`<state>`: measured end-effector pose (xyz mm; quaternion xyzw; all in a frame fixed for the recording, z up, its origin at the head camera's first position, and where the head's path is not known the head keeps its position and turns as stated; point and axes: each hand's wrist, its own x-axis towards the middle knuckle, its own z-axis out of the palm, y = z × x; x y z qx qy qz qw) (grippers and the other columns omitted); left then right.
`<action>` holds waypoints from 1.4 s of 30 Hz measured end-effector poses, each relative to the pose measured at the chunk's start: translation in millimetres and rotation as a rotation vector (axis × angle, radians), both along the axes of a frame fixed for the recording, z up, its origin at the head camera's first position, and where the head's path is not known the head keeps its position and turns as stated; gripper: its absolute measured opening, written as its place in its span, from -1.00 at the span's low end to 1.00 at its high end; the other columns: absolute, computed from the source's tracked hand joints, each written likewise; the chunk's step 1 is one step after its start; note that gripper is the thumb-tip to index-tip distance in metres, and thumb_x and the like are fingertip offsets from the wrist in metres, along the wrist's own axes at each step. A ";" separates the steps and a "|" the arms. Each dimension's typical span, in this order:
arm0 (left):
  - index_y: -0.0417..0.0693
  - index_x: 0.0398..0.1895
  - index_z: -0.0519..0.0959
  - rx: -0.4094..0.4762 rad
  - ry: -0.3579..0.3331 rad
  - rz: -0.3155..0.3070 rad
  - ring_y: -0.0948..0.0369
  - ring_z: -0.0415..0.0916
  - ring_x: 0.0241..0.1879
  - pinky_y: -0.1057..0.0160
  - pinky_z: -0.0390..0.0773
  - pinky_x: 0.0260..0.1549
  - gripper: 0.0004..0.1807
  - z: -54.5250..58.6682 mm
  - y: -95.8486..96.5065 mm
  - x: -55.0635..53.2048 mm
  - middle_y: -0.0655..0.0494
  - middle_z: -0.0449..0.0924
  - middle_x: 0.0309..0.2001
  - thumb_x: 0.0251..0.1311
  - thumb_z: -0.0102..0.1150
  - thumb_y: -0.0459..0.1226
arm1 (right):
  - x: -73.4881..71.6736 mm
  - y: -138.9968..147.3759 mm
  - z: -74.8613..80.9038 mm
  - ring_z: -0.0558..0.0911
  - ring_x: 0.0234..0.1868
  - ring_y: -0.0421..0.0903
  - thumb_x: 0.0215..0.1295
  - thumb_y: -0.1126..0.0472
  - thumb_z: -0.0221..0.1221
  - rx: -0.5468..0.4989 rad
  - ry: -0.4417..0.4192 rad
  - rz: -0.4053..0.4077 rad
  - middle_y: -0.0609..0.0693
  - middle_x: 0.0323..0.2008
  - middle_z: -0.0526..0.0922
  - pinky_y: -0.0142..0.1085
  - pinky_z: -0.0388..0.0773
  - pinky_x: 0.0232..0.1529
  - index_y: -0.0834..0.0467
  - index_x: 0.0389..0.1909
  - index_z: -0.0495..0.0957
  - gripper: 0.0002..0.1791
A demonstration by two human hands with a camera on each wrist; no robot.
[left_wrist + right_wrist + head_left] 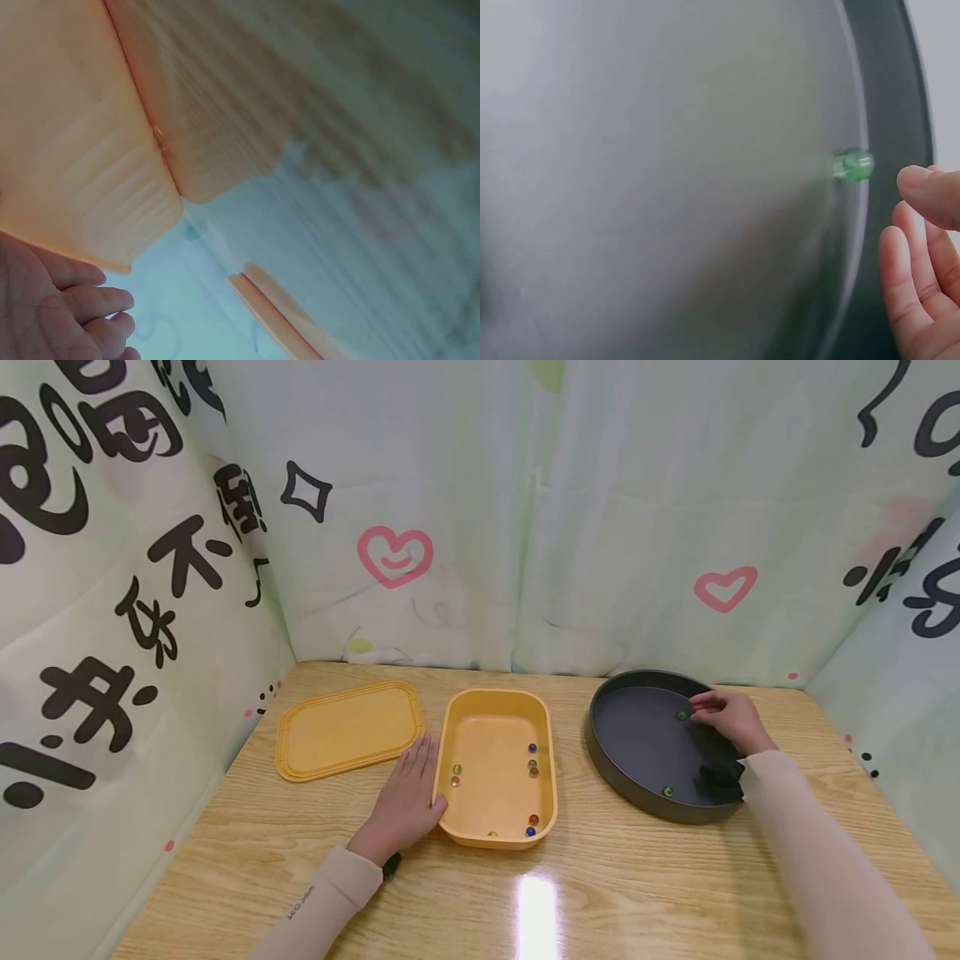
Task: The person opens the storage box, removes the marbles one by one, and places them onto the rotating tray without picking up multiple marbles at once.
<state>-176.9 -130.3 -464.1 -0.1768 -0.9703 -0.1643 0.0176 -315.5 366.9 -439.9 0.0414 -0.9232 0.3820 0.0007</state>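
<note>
My left hand lies with straight fingers along the left side of a yellow-orange plastic container, its thumb at the rim. Inside that container sit several coloured glass marbles, among them a blue marble and a reddish marble. Over the right part of a round dark pan is my right hand. In the right wrist view a green marble rests by the pan wall, just apart from the thumb and fingers, which hold nothing. Another green marble lies near the pan's front edge.
A flat yellow lid lies on the wooden table, left of the container. Printed curtains hang behind the table and along both sides. A black wrist device sits under the right sleeve, over the pan.
</note>
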 end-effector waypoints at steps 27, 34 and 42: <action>-0.35 0.45 -0.11 -0.012 -0.010 -0.005 -0.07 -0.19 0.49 -0.04 -0.08 0.44 -0.23 1.6 0.2 -0.2 -0.26 -0.13 0.47 0.29 -0.09 -0.19 | 34.7 -68.0 89.8 0.57 -0.35 -0.51 0.20 0.14 0.25 -0.126 0.146 0.093 -0.55 -0.36 0.54 -0.60 0.52 -0.34 0.17 -0.06 0.57 -0.68; -0.33 0.45 -0.11 -0.004 -0.018 0.001 -0.05 -0.20 0.49 -0.03 -0.09 0.44 -0.24 2.0 0.3 -0.3 -0.24 -0.14 0.48 0.28 -0.10 -0.20 | 33.4 -107.9 93.9 0.59 -0.31 -0.51 0.21 0.15 0.23 -0.185 0.125 0.184 -0.50 -0.33 0.57 -0.60 0.53 -0.28 0.22 -0.08 0.58 -0.69; -0.34 0.45 -0.09 -0.007 -0.001 -0.005 -0.08 -0.16 0.48 -0.04 -0.07 0.43 -0.24 1.2 -0.1 -1.2 -0.26 -0.10 0.47 0.28 -0.10 -0.19 | 26.3 -155.8 91.2 0.60 -0.26 -0.40 0.23 0.19 0.22 -0.218 0.063 0.241 -0.21 -0.22 0.63 -0.54 0.55 -0.21 0.31 -0.03 0.56 -0.65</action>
